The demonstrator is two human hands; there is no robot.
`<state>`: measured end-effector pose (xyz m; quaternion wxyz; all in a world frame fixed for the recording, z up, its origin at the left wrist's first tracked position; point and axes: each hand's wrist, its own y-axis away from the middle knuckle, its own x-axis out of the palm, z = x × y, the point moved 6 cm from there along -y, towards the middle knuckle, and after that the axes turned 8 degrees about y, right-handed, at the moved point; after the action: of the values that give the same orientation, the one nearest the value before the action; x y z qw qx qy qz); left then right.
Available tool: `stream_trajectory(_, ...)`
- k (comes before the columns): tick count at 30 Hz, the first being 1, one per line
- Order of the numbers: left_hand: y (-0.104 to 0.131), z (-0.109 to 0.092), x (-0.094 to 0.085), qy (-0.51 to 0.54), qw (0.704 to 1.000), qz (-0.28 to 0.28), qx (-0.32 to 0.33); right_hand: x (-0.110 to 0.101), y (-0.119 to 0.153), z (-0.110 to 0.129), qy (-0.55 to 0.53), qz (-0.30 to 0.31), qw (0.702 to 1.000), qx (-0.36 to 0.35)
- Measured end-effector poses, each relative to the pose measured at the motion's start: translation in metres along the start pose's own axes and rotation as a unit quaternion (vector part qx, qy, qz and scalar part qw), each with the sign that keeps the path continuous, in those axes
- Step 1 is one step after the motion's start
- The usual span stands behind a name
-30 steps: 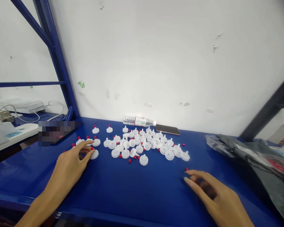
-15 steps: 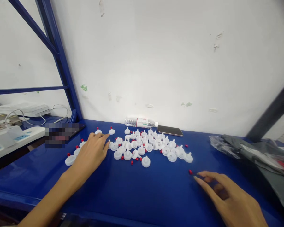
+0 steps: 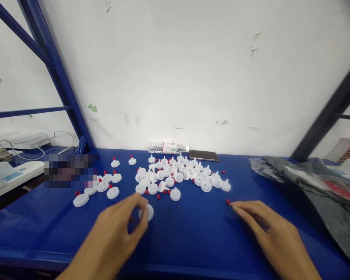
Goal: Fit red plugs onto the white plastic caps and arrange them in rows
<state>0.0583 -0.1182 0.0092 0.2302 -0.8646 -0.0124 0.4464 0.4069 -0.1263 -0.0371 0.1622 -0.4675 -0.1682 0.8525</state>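
My left hand (image 3: pixel 116 229) pinches a round white nozzle cap (image 3: pixel 149 212) between thumb and fingers, close to the front of the blue table (image 3: pixel 186 241). Part of that cap is hidden by the fingertips. On the right, the fingertips of my right hand (image 3: pixel 268 225) are pinched together at a small red tip cap (image 3: pixel 228 202). A pile of white nozzle caps (image 3: pixel 179 177) lies in the middle, with several loose red tip caps (image 3: pixel 158 196) among and before it. To the left stand several white caps with red tips fitted (image 3: pixel 113 192).
A clear plastic bottle (image 3: pixel 169 148) lies by the wall beside a dark phone (image 3: pixel 204 155). Grey plastic bags (image 3: pixel 303 182) cover the right side of the table. At the left are a white power strip (image 3: pixel 26 171) and a blue rack post (image 3: pixel 58 81).
My left hand has come back from the far-left caps toward the front and now holds a white nozzle cap. My right hand has closed its fingertips at the red tip cap.
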Motion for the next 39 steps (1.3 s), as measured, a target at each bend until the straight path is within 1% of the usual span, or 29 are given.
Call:
stream_trajectory(1,0.006,-0.005,0.012,0.032,0.999,0.021,0.019,0.001,0.000,0.001,-0.008,0.007,1.000,-0.007)
stream_trajectory(4,0.017,-0.008,0.041,0.092,0.994,0.062,0.014,0.002,0.000,-0.003,-0.033,0.021,0.999,0.006)
stream_trajectory(7,0.019,-0.002,0.054,0.124,0.988,0.085,-0.015,0.004,0.000,-0.005,-0.067,0.024,0.997,0.042)
stream_trajectory(9,0.020,0.004,0.058,0.129,0.986,0.099,-0.041,0.009,0.000,0.007,-0.110,0.033,0.992,0.043)
stream_trajectory(10,0.020,0.006,0.059,0.129,0.984,0.105,-0.056,0.012,0.001,0.018,-0.139,0.042,0.989,0.035)
stream_trajectory(12,0.020,0.009,0.059,0.134,0.982,0.111,-0.080,0.020,0.001,0.050,-0.200,0.062,0.978,0.003)
stream_trajectory(15,0.019,0.008,0.059,0.150,0.977,0.122,-0.094,0.036,0.003,0.108,-0.252,0.105,0.959,-0.080)
stream_trajectory(16,0.018,0.008,0.058,0.154,0.976,0.123,-0.094,0.040,0.004,0.124,-0.266,0.111,0.952,-0.106)
stream_trajectory(17,0.018,0.007,0.057,0.157,0.976,0.120,-0.093,0.044,0.005,0.137,-0.277,0.117,0.945,-0.124)
stream_trajectory(19,0.017,0.006,0.055,0.162,0.977,0.108,-0.088,0.055,0.006,0.152,-0.284,0.138,0.939,-0.136)
stream_trajectory(21,0.018,0.006,0.054,0.168,0.977,0.099,-0.085,0.064,0.007,0.156,-0.274,0.161,0.939,-0.132)
stream_trajectory(23,0.019,0.006,0.054,0.175,0.976,0.100,-0.083,0.069,0.008,0.154,-0.264,0.176,0.941,-0.123)
stream_trajectory(26,0.020,0.005,0.055,0.186,0.975,0.100,-0.072,0.072,0.010,0.150,-0.283,0.193,0.934,-0.107)
stream_trajectory(29,0.022,0.002,0.054,0.197,0.976,0.086,-0.043,0.073,0.010,0.148,-0.304,0.205,0.926,-0.090)
stream_trajectory(32,0.023,-0.003,0.052,0.203,0.978,0.058,0.008,0.074,0.010,0.148,-0.298,0.205,0.928,-0.083)
stream_trajectory(35,0.024,-0.009,0.050,0.186,0.980,0.038,0.061,0.076,0.010,0.147,-0.285,0.199,0.934,-0.081)
stream_trajectory(39,0.027,-0.015,0.050,0.153,0.981,0.030,0.115,0.076,0.009,0.143,-0.258,0.165,0.949,-0.075)
